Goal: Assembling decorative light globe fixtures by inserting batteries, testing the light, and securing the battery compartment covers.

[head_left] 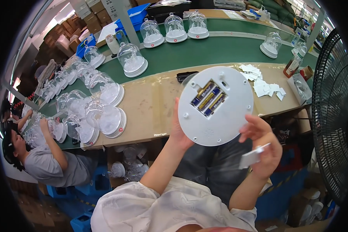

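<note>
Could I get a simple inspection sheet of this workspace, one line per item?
Surface: green bench, with brown cardboard taped over the near part.
Job's things: round white base, batteries showing in its open bay; small white piece.
Clutter: loose white pieces on the right; clear domes crowded on the left, more along the back.
Left fingers: holding the base at its left side.
Right fingers: near the base's lower right edge; that hand holds the small white piece, slightly blurred.
Cables: what looks like a red coiled cord, far left.
Surroundings: black fan at right; co-worker in grey at left.
</note>
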`<state>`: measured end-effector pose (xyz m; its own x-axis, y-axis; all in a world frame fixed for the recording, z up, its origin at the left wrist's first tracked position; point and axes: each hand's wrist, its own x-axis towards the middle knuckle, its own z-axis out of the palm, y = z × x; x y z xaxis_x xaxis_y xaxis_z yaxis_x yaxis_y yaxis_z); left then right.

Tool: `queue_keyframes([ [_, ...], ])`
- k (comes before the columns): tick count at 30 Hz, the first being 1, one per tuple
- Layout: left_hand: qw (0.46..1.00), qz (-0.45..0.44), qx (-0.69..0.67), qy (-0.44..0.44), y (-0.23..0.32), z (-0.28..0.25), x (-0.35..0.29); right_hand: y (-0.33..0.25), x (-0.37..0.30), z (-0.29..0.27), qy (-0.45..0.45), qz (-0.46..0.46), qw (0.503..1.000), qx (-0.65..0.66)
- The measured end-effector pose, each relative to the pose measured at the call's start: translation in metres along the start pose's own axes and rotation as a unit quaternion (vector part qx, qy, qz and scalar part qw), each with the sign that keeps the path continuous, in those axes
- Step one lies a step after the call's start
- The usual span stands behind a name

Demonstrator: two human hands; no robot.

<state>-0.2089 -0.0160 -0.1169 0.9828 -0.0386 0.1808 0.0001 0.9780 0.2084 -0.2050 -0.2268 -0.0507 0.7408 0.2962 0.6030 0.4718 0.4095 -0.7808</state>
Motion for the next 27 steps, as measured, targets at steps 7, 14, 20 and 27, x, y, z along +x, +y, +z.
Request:
queue_keyframes([
  [7,0.985,-0.032,0.159,0.053,0.007,0.01,-0.002,-0.028,0.026,0.033,-0.201,-0.009,0.962,-0.186],
  [14,0.976,0.012,0.206,0.075,0.001,0.016,0.0,-0.037,0.03,0.04,-0.18,-0.019,0.94,-0.288],
  [20,0.992,-0.008,-0.054,-0.111,-0.001,0.002,0.005,-0.028,0.032,0.039,-0.182,-0.008,0.958,-0.223],
  [27,0.994,0.028,0.1,-0.036,-0.003,0.015,0.016,-0.036,0.028,0.038,-0.111,0.016,0.962,-0.251],
])
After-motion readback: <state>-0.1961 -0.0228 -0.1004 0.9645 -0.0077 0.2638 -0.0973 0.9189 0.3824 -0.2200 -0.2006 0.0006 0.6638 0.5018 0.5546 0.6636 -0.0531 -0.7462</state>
